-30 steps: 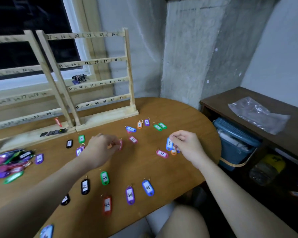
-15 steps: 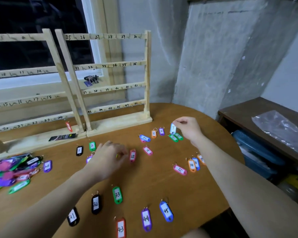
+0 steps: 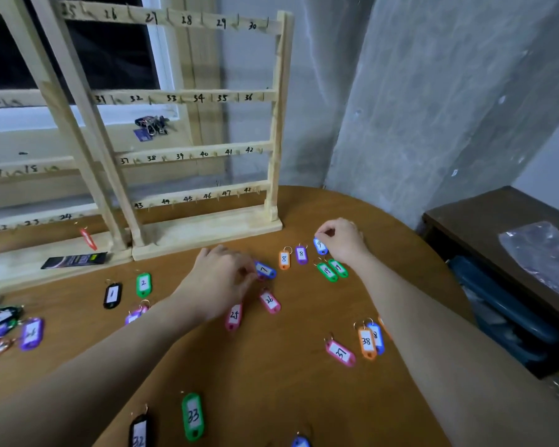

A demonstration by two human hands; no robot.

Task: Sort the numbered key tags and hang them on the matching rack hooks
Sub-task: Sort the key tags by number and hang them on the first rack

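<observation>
Numbered key tags lie spread over the round wooden table (image 3: 271,382). My right hand (image 3: 342,241) pinches a blue tag marked 9 (image 3: 320,246) at the table surface, beside a purple 8 (image 3: 301,254) and an orange 8 (image 3: 284,259). Two green 9 tags (image 3: 332,270) lie just below it. My left hand (image 3: 220,279) has curled fingers touching a blue tag marked 7 (image 3: 265,270). Pink tags 25 (image 3: 234,316) and 26 (image 3: 269,301) lie under my left wrist. The wooden rack (image 3: 204,150) with hooks numbered 25 to 48 stands behind.
A second rack (image 3: 29,175) stands at the left with a red tag (image 3: 88,239) hanging low. A pile of tags (image 3: 0,330) sits at the left edge. Tags 1 (image 3: 112,295), 2 (image 3: 143,284), 33 (image 3: 193,416), 38 (image 3: 367,342) lie about. A dark cabinet (image 3: 504,221) stands right.
My right hand carried the blue 9 tag from the right side group up to the 8s and 9s and lowered it there. My left hand shifted right to the blue 7 tag.
</observation>
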